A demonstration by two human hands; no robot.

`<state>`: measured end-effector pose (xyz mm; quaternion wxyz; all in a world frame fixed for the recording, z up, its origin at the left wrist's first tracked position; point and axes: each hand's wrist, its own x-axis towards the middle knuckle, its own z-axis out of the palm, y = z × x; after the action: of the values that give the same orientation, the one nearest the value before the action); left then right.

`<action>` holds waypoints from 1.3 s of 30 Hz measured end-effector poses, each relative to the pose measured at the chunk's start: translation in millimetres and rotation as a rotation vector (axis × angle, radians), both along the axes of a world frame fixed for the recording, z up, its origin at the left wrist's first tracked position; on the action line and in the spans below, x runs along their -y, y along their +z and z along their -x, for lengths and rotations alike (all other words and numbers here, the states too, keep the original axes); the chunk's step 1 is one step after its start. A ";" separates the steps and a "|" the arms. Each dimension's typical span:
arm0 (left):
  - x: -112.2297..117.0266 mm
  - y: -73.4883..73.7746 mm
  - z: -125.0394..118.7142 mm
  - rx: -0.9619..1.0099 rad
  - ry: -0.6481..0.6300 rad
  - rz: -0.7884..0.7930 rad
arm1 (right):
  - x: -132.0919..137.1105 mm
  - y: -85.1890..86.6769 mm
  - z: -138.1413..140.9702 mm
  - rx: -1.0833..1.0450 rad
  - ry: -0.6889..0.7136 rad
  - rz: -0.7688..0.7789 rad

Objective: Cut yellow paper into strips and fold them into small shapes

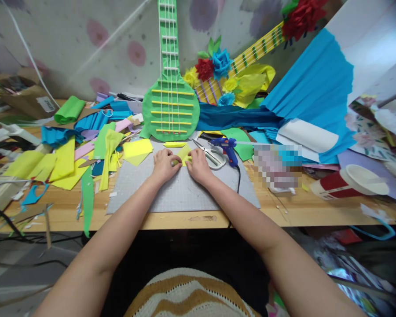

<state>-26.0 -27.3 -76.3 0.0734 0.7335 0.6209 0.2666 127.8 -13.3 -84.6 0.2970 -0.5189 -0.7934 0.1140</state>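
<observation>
Over the grey cutting mat (132,189), my left hand (166,166) and my right hand (199,164) face each other with curled fingers. A small piece of yellow paper (185,152) runs between them, its edges pinched under the fingertips of both hands. Part of it is hidden by the fingers. Right beside my right hand lie scissors (214,157) with pale handles. A blue glue gun (229,149) rests past them. To the left of my left hand are stacked yellow sheets (137,149), and a thin yellow strip (174,144) lies just beyond the hands.
A green paper-covered, banjo-like instrument (170,110) stands behind the mat. Further back leans a yellow one (257,48) with paper flowers. Coloured paper scraps (66,165) cover the table's left side. At right are blue crepe paper (317,83) and a tipped red-and-white cup (346,181).
</observation>
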 end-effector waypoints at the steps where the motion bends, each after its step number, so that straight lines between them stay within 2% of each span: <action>1: 0.3 0.5 -1.1 0.005 0.011 -0.004 | 0.3 -0.5 0.6 0.003 -0.002 0.001; 5: 1.1 3.4 -6.9 0.032 0.058 -0.005 | 1.0 -1.1 1.7 0.014 -0.018 0.015; 10: -0.7 5.2 -8.0 0.042 0.052 0.019 | 0.6 -0.1 1.2 0.006 -0.026 0.024; 19: -1.1 4.4 12.3 0.064 -0.049 0.128 | 0.3 -0.8 -0.1 0.005 -0.030 0.016; 25: -1.5 1.1 22.0 0.151 -0.089 0.060 | -2.6 -2.8 -2.2 -0.018 -0.021 0.022; 31: -1.2 7.8 23.5 0.017 -0.125 0.009 | 0.7 5.3 -6.7 -0.075 0.038 -0.049; 34: 6.1 13.0 24.3 -0.079 -0.158 -0.078 | 4.3 8.9 -8.7 -0.052 0.116 -0.103; 39: 19.2 14.5 14.9 -0.188 -0.208 -0.150 | 3.3 6.3 -9.8 0.041 0.168 -0.062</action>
<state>-40.9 -46.5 -61.8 -0.0127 0.8190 0.5241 0.2332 137.5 -16.6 -78.4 0.2861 -0.4433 -0.8432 0.1035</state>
